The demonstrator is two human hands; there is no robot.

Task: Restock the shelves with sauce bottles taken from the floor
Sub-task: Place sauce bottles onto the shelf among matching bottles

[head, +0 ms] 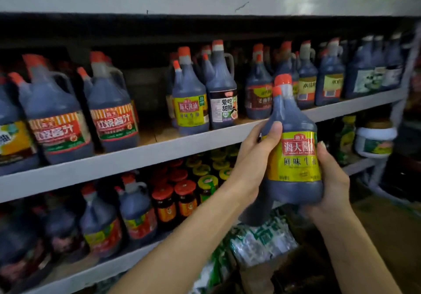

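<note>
Bottle (pixel 293 157) reads 海天酱油 鲜味生抽 between the fingers (pixel 274 132), cap up, pretty much upright; left hand (pixel 255 157) and right hand (pixel 332 180) both wrap it.

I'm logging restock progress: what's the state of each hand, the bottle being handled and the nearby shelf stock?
Yellow-label soy sauce bottle: capped, upright, in the air in front of the middle shelf, not yet shelved.
Left hand: grips the bottle's side.
Right hand: grips its other side, low down.
Middle shelf: stocked, with one bare gap.
Red-label sauce bottles: capped, standing.
Red-lidded jars: lidded, standing on the shelf below.
</note>
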